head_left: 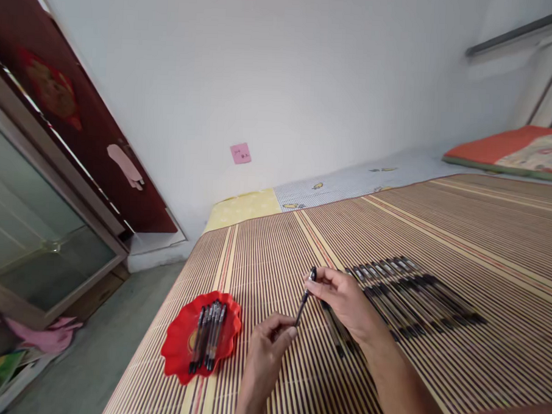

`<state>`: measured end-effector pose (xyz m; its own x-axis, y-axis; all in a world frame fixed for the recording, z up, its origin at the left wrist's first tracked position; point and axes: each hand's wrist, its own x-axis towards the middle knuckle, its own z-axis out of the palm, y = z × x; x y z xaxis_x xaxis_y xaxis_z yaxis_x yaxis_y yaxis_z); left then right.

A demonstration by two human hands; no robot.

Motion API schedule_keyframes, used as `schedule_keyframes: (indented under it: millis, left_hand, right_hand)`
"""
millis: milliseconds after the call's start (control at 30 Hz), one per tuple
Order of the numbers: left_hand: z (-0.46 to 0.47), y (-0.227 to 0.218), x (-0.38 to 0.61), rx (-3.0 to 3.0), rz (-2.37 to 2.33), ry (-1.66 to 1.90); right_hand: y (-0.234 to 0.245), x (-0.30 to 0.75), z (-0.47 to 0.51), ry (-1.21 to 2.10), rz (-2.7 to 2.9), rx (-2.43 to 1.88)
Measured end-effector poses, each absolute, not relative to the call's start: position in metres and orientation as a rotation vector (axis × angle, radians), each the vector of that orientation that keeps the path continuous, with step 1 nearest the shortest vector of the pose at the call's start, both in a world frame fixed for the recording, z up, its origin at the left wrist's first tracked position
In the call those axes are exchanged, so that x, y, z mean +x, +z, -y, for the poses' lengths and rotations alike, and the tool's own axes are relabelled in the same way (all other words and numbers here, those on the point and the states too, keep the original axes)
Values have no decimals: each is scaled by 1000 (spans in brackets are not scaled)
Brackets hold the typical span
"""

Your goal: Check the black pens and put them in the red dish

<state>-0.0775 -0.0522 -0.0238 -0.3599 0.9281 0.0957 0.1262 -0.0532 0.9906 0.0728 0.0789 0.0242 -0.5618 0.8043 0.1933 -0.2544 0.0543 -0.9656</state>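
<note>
My right hand (340, 295) pinches the upper end of a black pen (305, 298) over the striped bamboo mat (274, 256). Just below it, my left hand (267, 347) has its fingers curled at the pen's lower tip. To the left of both hands lies a red scalloped plate (176, 349) with several black pens (207, 337) side by side in it. A long row of black pens (409, 292) lies on the mat right behind my right hand.
The mat covers a bed against a white wall with a pink note (240, 152). An orange-edged cushion (511, 150) lies at the far right. A dark red door (78, 137) and a glass panel (28, 220) stand left, with clutter on the floor.
</note>
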Motion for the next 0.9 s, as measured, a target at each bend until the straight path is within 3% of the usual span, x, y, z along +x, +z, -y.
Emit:
schedule_keyframes:
  millis: [533, 633, 800, 900]
  left_hand:
    - [57, -15, -70, 996, -1395, 1627]
    - [55, -15, -71, 987, -1401, 1625]
    - [55, -21, -75, 977, -1412, 1641]
    - [55, -22, -76, 970, -1411, 1640]
  right_hand:
    - [21, 57, -67, 1669, 1536, -567]
    - [37, 68, -61, 1455, 1451, -698]
    - [67, 87, -43, 767, 1164, -719]
    - [69, 87, -41, 856, 1181, -716]
